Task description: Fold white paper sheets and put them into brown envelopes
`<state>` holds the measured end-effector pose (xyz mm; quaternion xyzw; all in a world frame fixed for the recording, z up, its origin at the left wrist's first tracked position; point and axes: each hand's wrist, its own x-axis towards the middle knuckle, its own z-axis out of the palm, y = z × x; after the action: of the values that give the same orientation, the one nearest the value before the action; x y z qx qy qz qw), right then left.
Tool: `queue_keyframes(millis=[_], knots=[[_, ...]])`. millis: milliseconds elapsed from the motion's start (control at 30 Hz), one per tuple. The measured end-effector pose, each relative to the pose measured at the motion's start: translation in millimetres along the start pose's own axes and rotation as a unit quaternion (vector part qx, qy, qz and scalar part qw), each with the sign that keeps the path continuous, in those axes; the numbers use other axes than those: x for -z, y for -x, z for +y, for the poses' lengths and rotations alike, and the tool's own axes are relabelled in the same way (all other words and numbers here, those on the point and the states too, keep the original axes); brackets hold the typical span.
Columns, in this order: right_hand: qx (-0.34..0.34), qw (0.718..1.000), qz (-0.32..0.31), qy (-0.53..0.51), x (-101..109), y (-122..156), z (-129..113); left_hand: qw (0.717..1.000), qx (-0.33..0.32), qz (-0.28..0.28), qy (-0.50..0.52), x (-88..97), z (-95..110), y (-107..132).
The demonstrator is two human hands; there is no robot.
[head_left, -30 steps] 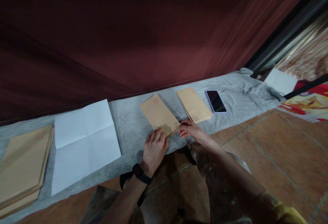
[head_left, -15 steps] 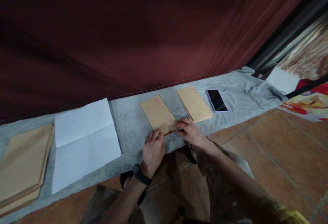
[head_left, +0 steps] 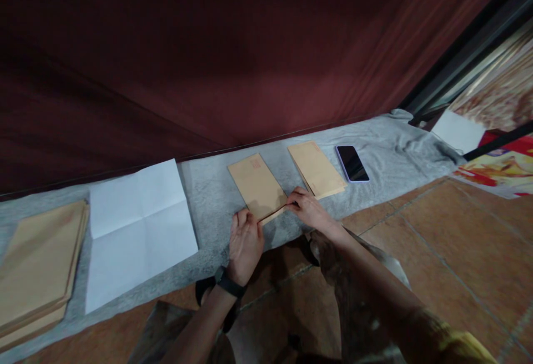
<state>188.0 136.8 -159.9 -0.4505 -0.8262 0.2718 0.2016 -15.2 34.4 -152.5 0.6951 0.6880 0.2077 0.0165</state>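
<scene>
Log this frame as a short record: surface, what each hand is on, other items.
Surface: grey cloth on a tiled floor, dark red curtain behind
Left hand: fingertips on the near left corner of the middle envelope
Right hand: fingertips on its near right corner
Right of it: second brown envelope, then a dark phone
Left of it: creased white sheet, then a stack of brown envelopes

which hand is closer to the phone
Right. The right hand is at the near right corner of the envelope, below and left of the phone. The left hand is at that envelope's near left corner, farther away.
</scene>
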Motion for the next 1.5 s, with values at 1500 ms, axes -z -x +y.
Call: queue_keyframes(millis=[1500], knots=[[-0.056,0.994,0.094,0.019,-17.1,-0.8,3.5,0.988,-0.112,-0.099,-0.051,-15.4,5.4,29.3]])
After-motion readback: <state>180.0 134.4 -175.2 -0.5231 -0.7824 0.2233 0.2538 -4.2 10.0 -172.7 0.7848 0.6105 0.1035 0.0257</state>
